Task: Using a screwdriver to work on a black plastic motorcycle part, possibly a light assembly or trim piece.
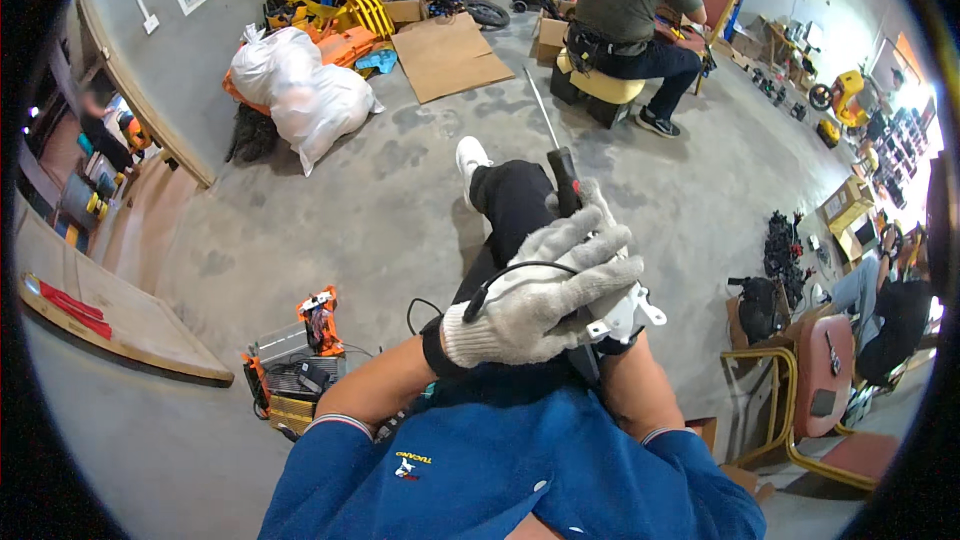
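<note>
Grey-white knitted gloves cover both my hands, which meet in front of my chest. My left hand [535, 305] has its fingers curved over a white metal part with lugs [628, 314], whose right end sticks out below the fingers. A thin black cable [505, 275] with a thicker end loops over the back of that glove. Mostly hidden behind the left one, my right hand [598, 202] shows its fingertips against the black handle of a screwdriver [565, 180]. The screwdriver's long shaft points up and away, its tip free in the air.
Left on the floor stands an orange and grey device with wires [300, 360]. Farther off lie white sacks [305, 105] and flat cardboard [450, 55]. A person [630, 10] sits ahead on a yellow-topped stool. Chairs [825, 380] stand at right; a wooden board [120, 325] is at left.
</note>
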The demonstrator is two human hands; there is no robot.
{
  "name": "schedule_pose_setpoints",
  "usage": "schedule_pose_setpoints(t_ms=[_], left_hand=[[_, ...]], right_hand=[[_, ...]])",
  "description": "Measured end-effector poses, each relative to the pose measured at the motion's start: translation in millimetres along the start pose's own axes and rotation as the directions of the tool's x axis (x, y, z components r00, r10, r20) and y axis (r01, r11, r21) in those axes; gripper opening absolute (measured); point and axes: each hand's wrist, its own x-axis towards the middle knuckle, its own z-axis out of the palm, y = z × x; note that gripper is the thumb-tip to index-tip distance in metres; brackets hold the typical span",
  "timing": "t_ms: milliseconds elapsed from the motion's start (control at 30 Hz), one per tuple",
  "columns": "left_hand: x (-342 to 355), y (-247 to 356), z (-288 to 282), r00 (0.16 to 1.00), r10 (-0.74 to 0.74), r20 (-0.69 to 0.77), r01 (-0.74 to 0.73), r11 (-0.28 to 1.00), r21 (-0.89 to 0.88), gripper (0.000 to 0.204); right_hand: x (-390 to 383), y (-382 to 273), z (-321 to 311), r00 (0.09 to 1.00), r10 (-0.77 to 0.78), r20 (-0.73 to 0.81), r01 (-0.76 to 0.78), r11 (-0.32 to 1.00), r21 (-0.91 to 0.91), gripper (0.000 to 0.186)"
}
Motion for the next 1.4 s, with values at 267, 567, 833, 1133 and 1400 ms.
schedule_pose_setpoints(t_ms=[267, 567, 833, 1133, 1400], left_hand=[[-3.2, -0.4, -9.7, 0.968, 0.013, -0.249, -0.029, 0.998, -0.061, 0.068], [-41.3, -10.1, -32.0, 0.706, -0.681, -0.193, -0.129, 0.143, -0.981, 0.066], [-79.9, -36.9, -37.8, 0.645, -0.763, -0.037, -0.139, -0.069, -0.988, 0.068], [-74.6, -29.8, -39.5, 0.634, -0.767, 0.101, -0.050, -0.171, -0.984, 0.052], [-84.5, -35.6, -34.3, 0.696, -0.700, 0.161, -0.050, -0.271, -0.961, 0.045]], right_hand=[[6.8, -6.3, 17.3, 0.723, -0.408, 0.558, 0.690, 0.465, -0.555, 0.024], [5.5, -2.1, -7.1, 0.993, 0.101, -0.059, -0.098, 0.994, 0.055, 0.025], [-33.0, -42.7, -45.4, 0.995, -0.097, -0.025, 0.089, 0.972, -0.218, 0.038], [-47.7, -56.9, -44.6, 0.957, -0.292, 0.011, 0.261, 0.838, -0.479, 0.032], [-51.8, -54.3, -38.7, 0.942, -0.335, 0.034, 0.301, 0.791, -0.533, 0.030]])
